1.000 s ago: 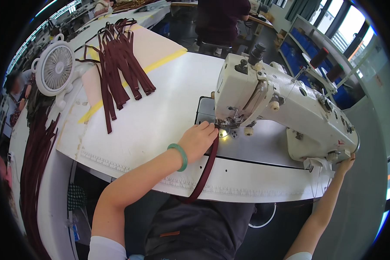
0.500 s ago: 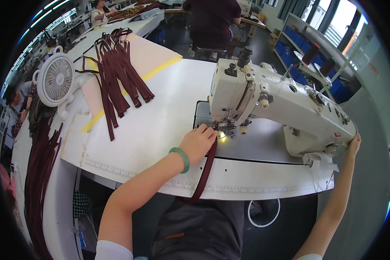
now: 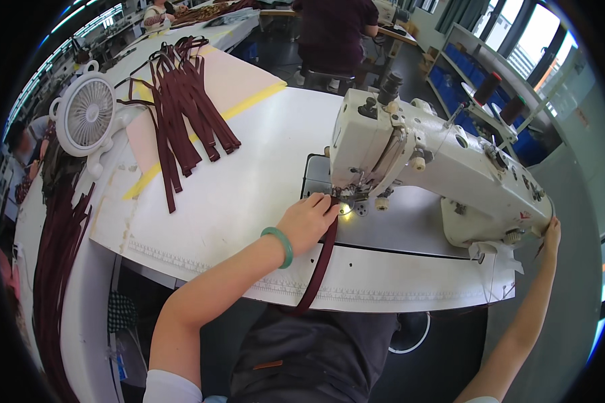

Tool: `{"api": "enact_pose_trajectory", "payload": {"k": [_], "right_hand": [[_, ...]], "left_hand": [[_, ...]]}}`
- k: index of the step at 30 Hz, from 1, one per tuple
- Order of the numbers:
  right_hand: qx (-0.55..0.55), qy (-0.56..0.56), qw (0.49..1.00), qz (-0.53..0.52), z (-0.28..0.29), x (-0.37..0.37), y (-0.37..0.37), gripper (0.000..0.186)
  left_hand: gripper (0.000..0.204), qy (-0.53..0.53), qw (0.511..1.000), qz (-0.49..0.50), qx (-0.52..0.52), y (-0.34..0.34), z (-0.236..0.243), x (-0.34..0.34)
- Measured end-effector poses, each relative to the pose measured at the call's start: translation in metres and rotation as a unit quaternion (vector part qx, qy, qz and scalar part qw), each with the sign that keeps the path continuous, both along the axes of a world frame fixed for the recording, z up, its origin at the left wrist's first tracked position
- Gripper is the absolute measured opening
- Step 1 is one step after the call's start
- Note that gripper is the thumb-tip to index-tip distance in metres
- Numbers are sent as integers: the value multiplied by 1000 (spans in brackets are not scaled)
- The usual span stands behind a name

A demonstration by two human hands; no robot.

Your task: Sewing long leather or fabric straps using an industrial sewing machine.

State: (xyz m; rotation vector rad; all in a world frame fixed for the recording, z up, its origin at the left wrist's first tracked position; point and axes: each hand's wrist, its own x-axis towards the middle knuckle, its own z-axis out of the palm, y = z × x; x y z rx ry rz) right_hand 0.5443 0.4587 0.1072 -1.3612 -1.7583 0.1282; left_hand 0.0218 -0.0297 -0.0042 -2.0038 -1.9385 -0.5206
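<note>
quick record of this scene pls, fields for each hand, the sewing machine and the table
sewing machine: white, light glowing below its head
left hand: touching a maroon strip by that light
right hand: at the machine's right end
table: white, ruler marks along near edge
left side: pile of maroon strips partly on a pink sheet, white fan

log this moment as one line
left hand: touching flat maroon fabric strip | right hand: at right end of white metal sewing machine
</note>
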Motion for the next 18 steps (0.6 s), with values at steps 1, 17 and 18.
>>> {"api": "enact_pose_trajectory", "payload": {"k": [1, 17, 18], "right_hand": [[-21, -15, 1000, -13, 8, 4, -4, 46], [146, 211, 963, -75, -13, -110, -188, 33], [113, 249, 962, -16, -5, -132, -228, 32]], "left_hand": [[45, -10, 1000, -3, -4, 0, -1, -1], [40, -4, 1000, 4, -23, -6, 6, -3], [41, -6, 1000, 3, -22, -4, 6, -3]]}}
